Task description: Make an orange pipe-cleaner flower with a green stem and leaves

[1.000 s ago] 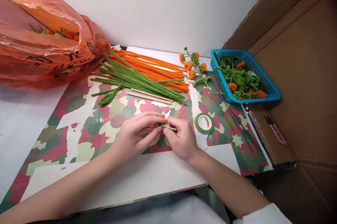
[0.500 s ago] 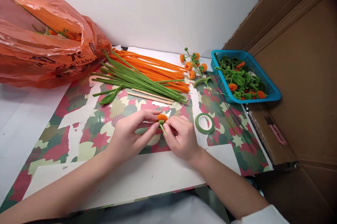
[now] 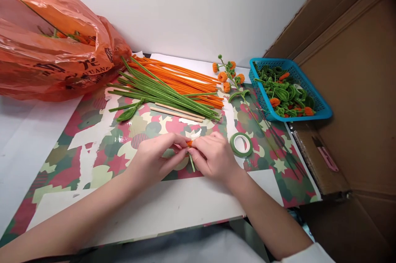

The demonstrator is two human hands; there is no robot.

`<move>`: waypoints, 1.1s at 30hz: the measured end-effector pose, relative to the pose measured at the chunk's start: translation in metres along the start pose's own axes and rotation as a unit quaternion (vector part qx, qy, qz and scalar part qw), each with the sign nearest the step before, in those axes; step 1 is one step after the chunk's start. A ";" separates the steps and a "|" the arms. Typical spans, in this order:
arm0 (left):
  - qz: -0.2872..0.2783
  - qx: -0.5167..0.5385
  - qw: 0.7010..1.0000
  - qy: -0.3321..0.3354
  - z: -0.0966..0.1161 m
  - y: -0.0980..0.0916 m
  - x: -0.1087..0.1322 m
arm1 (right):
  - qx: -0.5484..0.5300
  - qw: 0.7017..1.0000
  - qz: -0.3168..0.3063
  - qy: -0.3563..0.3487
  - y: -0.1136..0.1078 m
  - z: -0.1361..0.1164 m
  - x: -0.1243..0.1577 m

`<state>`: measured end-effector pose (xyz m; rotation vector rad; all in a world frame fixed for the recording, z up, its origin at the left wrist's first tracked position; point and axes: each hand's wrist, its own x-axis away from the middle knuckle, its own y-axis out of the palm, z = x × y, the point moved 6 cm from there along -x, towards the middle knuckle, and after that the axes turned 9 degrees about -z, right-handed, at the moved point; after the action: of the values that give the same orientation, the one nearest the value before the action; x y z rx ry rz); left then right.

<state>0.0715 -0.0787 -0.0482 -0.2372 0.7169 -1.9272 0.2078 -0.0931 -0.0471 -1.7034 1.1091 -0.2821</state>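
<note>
Between my two hands is a small orange pipe-cleaner flower (image 3: 189,144), mostly covered by my fingers, its green stem pointing down toward me. My left hand (image 3: 159,153) pinches it from the left with thumb and fingertips. From the right, my right hand (image 3: 213,156) closes its thumb and curled fingers on the same flower. A roll of green tape (image 3: 241,145) lies just right of my right hand. Beyond my hands are green pipe cleaners (image 3: 167,94), orange pipe cleaners (image 3: 179,77) and two thin wooden sticks (image 3: 176,114).
An orange plastic bag (image 3: 62,57) bulges at the back left. A blue basket (image 3: 321,108) of green and orange pieces stands at the right, with a flower spray (image 3: 230,75) beside it. A pink cutter (image 3: 328,158) lies on cardboard at the right edge.
My fingers have closed further over the flower, hiding most of its orange head. The stem now points more steeply down, and my right hand has shifted slightly.
</note>
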 end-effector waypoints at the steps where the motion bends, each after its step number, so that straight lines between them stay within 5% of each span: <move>1: -0.005 0.001 1.000 0.001 0.000 0.000 -0.001 | 0.008 1.000 -0.007 -0.008 0.002 0.000 0.000; 13: -0.052 0.092 0.994 -0.030 -0.002 0.001 -0.003 | 0.007 0.998 0.039 -0.038 0.003 -0.003 0.002; 23: 0.079 0.045 0.995 0.029 0.005 0.002 0.009 | -0.112 0.984 0.126 0.060 0.003 -0.002 0.006; 33: 0.025 0.143 0.989 -0.038 0.001 0.007 0.003 | -0.145 0.969 0.165 0.109 0.001 0.004 0.010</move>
<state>0.0761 -0.0836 -0.0523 -0.1115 0.3864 -1.9349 0.2151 -0.0980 -0.0528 -1.7314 1.6405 -0.1008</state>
